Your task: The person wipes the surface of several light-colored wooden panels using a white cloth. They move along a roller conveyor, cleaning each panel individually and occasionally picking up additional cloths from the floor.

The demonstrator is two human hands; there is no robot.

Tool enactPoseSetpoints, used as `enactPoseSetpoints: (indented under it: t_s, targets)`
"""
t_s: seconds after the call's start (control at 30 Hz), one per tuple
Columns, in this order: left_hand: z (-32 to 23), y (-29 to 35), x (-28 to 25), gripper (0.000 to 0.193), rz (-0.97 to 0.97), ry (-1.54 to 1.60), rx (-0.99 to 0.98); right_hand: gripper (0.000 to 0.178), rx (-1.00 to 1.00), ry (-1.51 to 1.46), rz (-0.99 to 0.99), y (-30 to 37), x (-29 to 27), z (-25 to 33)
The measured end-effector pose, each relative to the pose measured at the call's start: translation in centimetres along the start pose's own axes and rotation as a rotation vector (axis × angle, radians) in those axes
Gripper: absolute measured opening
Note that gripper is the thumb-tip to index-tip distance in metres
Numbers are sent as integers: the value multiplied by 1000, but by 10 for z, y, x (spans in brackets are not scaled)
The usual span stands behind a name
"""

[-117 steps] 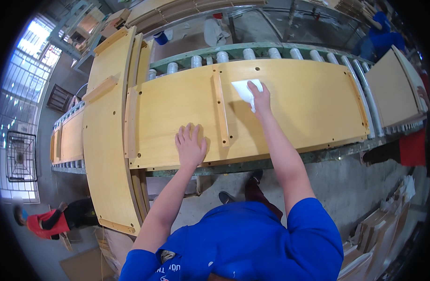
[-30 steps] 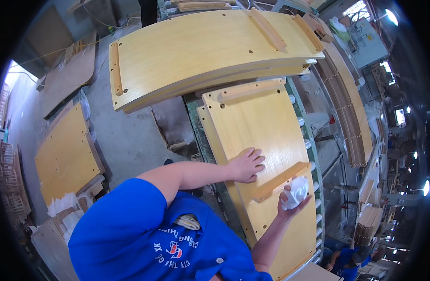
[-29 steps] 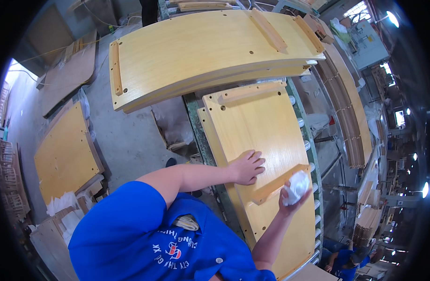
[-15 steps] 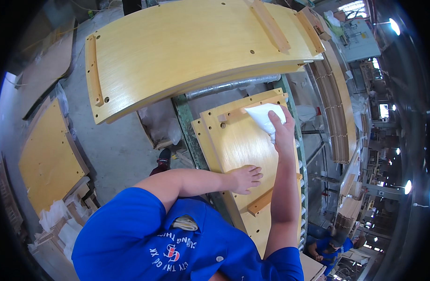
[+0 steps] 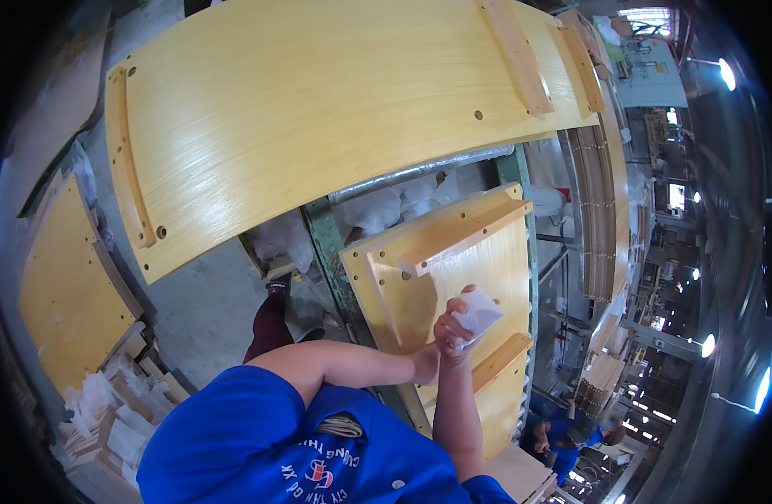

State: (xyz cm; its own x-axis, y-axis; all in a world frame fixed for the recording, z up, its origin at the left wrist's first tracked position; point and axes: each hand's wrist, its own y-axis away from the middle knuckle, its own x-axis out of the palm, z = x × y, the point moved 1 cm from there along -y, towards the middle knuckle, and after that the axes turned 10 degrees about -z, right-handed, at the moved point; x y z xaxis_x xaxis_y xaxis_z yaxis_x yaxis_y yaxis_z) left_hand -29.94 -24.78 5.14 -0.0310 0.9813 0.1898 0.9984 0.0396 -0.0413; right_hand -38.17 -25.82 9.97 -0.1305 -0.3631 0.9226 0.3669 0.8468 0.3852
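A folded white sheet [image 5: 478, 313], thin like foam or cloth, is gripped in my right hand [image 5: 453, 329], whose fingers curl round its left edge. It is held over a yellow-varnished wooden panel [image 5: 495, 260] with wooden cleats across it. Close behind my right wrist is my left hand [image 5: 425, 366], low over the panel's left side. Its fingers are hidden by my right arm. One cleat [image 5: 470, 238] crosses the panel's far end, and another cleat [image 5: 502, 363] lies to the right of my hands.
A large curved yellow panel [image 5: 318, 109] spans the far side. Under the nearer panel runs a green-framed roller conveyor [image 5: 327, 252]. More panels [image 5: 66, 286] and a box of wood offcuts [image 5: 108, 454] stand at left. A co-worker in blue [image 5: 562, 445] is at lower right.
My right hand has come down and left from the panel's far end with the white sheet. My left hand, earlier flat with its fingers showing, is now partly covered. The view has shifted.
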Motion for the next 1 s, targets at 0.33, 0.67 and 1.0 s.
enactPoseSetpoints:
  t_s: [0.33, 0.67, 1.0]
  targets:
    - [29, -14, 25, 16, 25, 876, -152, 70, -19, 136, -49, -15, -23, -8]
    - [-16, -9, 10, 26, 274, -683, 486, 71, -13, 92, 18, -2, -20, -3]
    - [-45, -2, 2, 36, 153, -999, 641, 71, -285, 20, 376, 138, -23, 33]
